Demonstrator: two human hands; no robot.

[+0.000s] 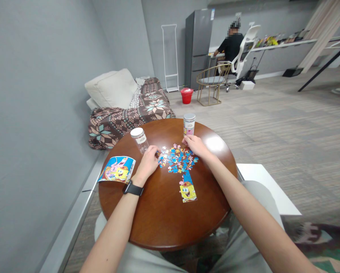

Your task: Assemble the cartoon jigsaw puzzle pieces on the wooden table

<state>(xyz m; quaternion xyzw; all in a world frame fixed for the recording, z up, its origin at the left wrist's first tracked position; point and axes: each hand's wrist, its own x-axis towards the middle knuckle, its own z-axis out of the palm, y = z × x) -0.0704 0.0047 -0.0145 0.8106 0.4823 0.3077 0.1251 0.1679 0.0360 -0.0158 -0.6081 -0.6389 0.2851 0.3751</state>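
Loose jigsaw puzzle pieces, mostly blue with some pink and yellow, lie in a pile on the round wooden table. My left hand is at the pile's left edge, fingers bent together; what its fingertips hold is hidden. At the upper right of the pile, my right hand has its fingers pinched together, just in front of a lidded jar; anything in the pinch is too small to name. Below the pile lies a joined puzzle section showing a yellow cartoon face and a blue strip.
A clear jar with a silver lid stands beyond my left hand. A curled picture sheet lies at the table's left edge. Behind the table are a patterned couch, a red bucket and a seated person.
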